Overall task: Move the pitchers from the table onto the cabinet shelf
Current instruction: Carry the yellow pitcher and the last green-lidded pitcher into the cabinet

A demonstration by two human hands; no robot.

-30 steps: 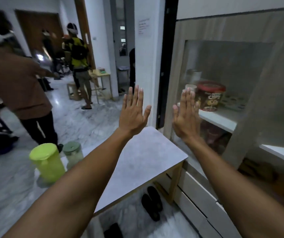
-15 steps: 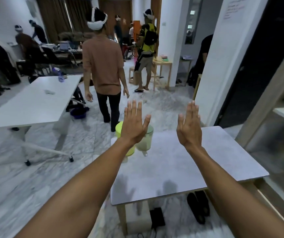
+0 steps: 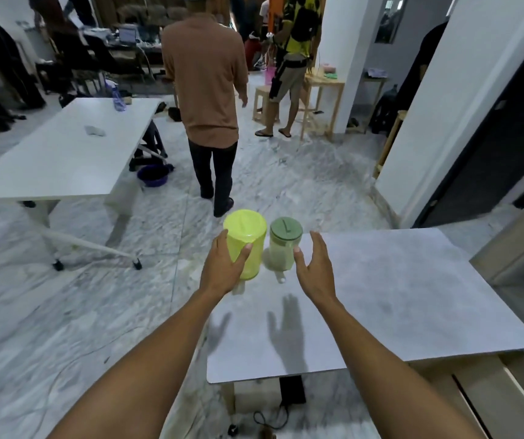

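Two pitchers stand at the far left corner of the grey table [image 3: 381, 296]. The bright yellow-green pitcher [image 3: 249, 239] has a matching lid; my left hand [image 3: 224, 267] wraps around its near side, thumb on the right, fingers on the left. Right beside it stands a smaller clear pitcher [image 3: 282, 245] with a dark green lid. My right hand [image 3: 314, 267] is spread open just to the right of it, thumb near its wall, and I cannot tell whether it touches. The cabinet [image 3: 520, 258] shows only as an edge at the far right; its shelf is out of view.
A person in a brown shirt [image 3: 206, 77] stands on the marble floor just beyond the pitchers, back turned. A long white table [image 3: 61, 153] is to the left. More people and wooden stools are farther back. A white pillar [image 3: 453, 106] rises at right. Cables lie under the grey table.
The view swung from the cabinet to the table. Both hands, raised flat before, dropped to the pitchers; my left hand closed around the yellow-green one, my right came beside the clear one.
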